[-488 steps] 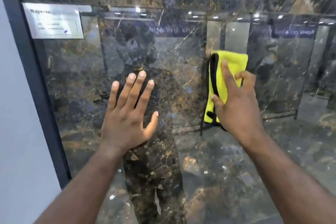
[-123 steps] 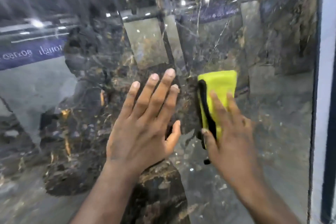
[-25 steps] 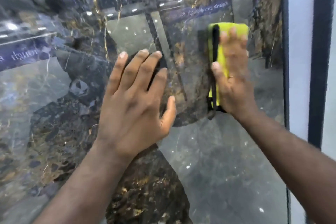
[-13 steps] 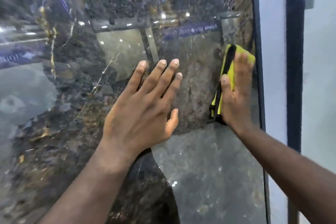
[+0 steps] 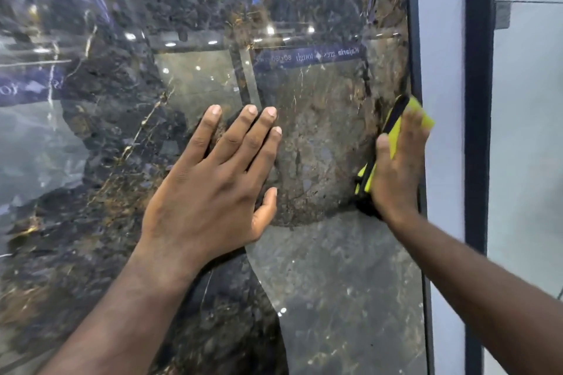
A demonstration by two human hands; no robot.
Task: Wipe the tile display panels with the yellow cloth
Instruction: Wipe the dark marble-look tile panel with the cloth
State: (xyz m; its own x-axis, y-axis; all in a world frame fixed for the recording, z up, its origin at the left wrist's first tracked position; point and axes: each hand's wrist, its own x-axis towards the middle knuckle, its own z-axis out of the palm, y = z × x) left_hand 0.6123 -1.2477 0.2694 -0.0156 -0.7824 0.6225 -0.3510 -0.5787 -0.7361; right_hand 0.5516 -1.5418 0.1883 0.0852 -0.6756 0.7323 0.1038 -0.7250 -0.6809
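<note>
A glossy dark marble tile display panel with brown and gold veins fills the view and mirrors the showroom. My left hand lies flat on it near the middle, fingers spread, holding nothing. My right hand presses the folded yellow cloth with its black trim against the panel's right edge. The cloth's top corner overlaps the dark frame there; most of the cloth is hidden under my palm.
A dark frame strip borders the panel on the right. Beyond it come a white strip, a thicker dark post and a pale grey panel.
My right hand has slid the cloth down and to the right until it reaches the panel's right frame. The left hand stays flat on the panel, and the view has shifted right.
</note>
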